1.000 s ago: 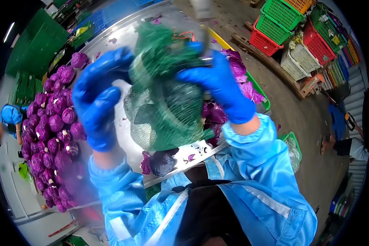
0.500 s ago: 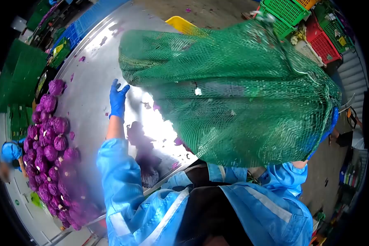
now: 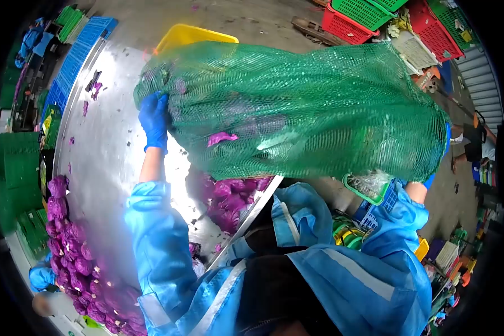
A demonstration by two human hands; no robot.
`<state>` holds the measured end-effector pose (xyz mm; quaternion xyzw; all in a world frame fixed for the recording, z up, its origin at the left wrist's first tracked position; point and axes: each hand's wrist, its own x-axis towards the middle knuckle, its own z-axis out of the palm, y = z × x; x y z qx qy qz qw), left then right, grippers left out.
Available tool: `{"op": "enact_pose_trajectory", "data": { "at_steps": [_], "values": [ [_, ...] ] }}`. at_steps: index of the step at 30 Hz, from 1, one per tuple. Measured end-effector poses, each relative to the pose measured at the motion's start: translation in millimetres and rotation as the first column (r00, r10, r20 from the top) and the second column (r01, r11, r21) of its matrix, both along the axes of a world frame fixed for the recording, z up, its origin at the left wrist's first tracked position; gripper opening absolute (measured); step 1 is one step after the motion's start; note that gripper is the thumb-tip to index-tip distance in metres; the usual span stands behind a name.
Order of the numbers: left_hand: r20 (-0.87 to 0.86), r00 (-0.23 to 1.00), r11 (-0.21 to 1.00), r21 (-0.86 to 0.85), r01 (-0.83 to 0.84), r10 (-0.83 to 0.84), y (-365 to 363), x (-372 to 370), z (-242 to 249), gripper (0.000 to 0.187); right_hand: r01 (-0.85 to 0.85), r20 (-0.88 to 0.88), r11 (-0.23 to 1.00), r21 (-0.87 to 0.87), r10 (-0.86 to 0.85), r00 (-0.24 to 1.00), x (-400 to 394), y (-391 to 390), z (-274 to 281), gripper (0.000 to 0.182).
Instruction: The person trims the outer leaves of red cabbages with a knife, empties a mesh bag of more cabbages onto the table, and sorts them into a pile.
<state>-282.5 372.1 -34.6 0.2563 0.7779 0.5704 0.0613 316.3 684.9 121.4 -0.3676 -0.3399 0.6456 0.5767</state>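
Observation:
A long green mesh bag [image 3: 319, 112] stretches sideways across the view, held up above the metal table [image 3: 103, 162]. At its left end my left hand [image 3: 153, 120], in a blue glove, is closed on the mesh. My right hand [image 3: 445, 140], also blue-gloved, shows only in part behind the bag's right end and bears that end. A purple leaf [image 3: 222, 138] shows against the mesh. Purple cabbages [image 3: 73, 246] lie heaped along the table's left side. Below the bag, loose purple leaves [image 3: 229, 201] lie near the table's edge.
Behind the bag stands a yellow container [image 3: 193, 35]. Red crates [image 3: 431, 31] and green crates [image 3: 358, 12] are stacked at the upper right. A blue pallet [image 3: 84, 56] borders the table's far left. One person [image 3: 42, 277] is at the lower left, another [image 3: 476, 143] at the right.
My left hand, open beside the bag before, has closed on its left end. The bag has shifted up and left and is drawn out straighter. The view has turned, showing more purple leaves.

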Motion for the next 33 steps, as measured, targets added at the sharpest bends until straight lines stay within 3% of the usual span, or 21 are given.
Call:
{"op": "enact_pose_trajectory", "data": {
  "at_steps": [4,5,7,8,10,13,16,17,18,19,21,22,23,24,26,28,30,32,33],
  "values": [
    [-0.055,0.995,0.996,0.020,-0.087,0.088,63,5,57,0.026,-0.035,0.015,0.999,-0.034,0.035,0.999,-1,45,-8,0.045],
    [-0.013,1.000,0.988,0.150,-0.019,0.021,78,6,80,0.021,-0.051,0.016,0.998,-0.045,0.052,0.999,-3,55,-9,0.045],
    [-0.002,0.998,0.966,0.250,-0.067,0.070,107,-1,125,0.017,-0.078,0.021,0.995,-0.068,0.079,0.997,-7,74,-11,0.045],
    [0.051,0.999,0.938,0.345,-0.029,0.012,115,-6,149,0.016,-0.094,0.022,0.993,-0.074,0.096,0.995,-10,85,-11,0.045],
    [-0.032,0.999,0.856,0.514,0.054,-0.044,129,-26,182,0.013,-0.120,0.019,0.989,-0.089,0.122,0.992,-16,101,-12,0.045],
    [-0.096,0.995,0.830,0.555,0.049,0.005,133,-47,219,0.013,-0.170,0.027,0.980,-0.101,0.174,0.984,-30,130,-11,0.045],
    [-0.268,0.959,0.841,0.538,0.066,0.096,138,-43,268,0.012,-0.239,0.033,0.965,-0.105,0.244,0.969,-45,168,-9,0.045],
    [-0.392,0.920,0.918,0.370,0.142,0.015,132,-54,282,0.016,-0.256,0.040,0.962,-0.101,0.261,0.965,-51,176,-10,0.045],
    [-0.476,0.879,0.958,0.259,0.123,0.016,131,-62,295,0.019,-0.244,0.081,0.966,-0.081,0.251,0.965,-55,181,-9,0.045],
    [-0.448,0.889,0.970,0.243,0.023,0.092,127,-67,305,0.020,-0.233,0.122,0.971,-0.061,0.239,0.963,-60,186,-8,0.045],
    [-0.783,0.603,0.985,0.074,-0.154,0.153,108,-127,330,0.021,-0.128,0.256,0.991,0.049,0.112,0.960,-96,153,16,0.045],
    [-0.977,0.209,0.956,-0.032,-0.292,0.031,94,-172,344,0.022,-0.122,0.233,0.992,0.040,0.110,0.966,-111,143,25,0.044],
    [-0.993,0.121,0.936,-0.029,-0.350,0.014,84,-187,352,0.023,-0.118,0.209,0.993,0.034,0.108,0.972,-120,136,33,0.044],
    [-0.978,0.203,0.939,-0.025,-0.342,0.047,77,-194,358,0.023,-0.115,0.182,0.993,0.027,0.108,0.977,-125,134,35,0.043],
    [-0.876,0.460,0.973,0.043,-0.225,0.145,67,-188,367,0.023,-0.276,0.146,0.959,0.059,0.265,0.953,-110,158,20,0.043],
    [-0.778,0.606,0.986,0.137,-0.093,0.165,67,-174,376,0.023,-0.371,0.069,0.922,0.108,0.366,0.928,-108,165,13,0.043],
    [-0.741,0.658,0.980,0.199,0.024,0.134,71,-156,393,0.024,-0.291,0.190,0.909,0.299,0.242,0.951,-158,88,55,0.028],
    [-0.728,0.680,0.961,0.240,0.134,0.087,76,-140,414,0.024,-0.429,0.289,0.877,0.216,0.362,0.886,-167,71,73,0.025],
    [-0.728,0.683,0.949,0.255,0.188,0.061,78,-133,427,0.024,-0.469,0.327,0.816,0.337,0.365,0.871,-177,54,84,0.025]
  ]
}}
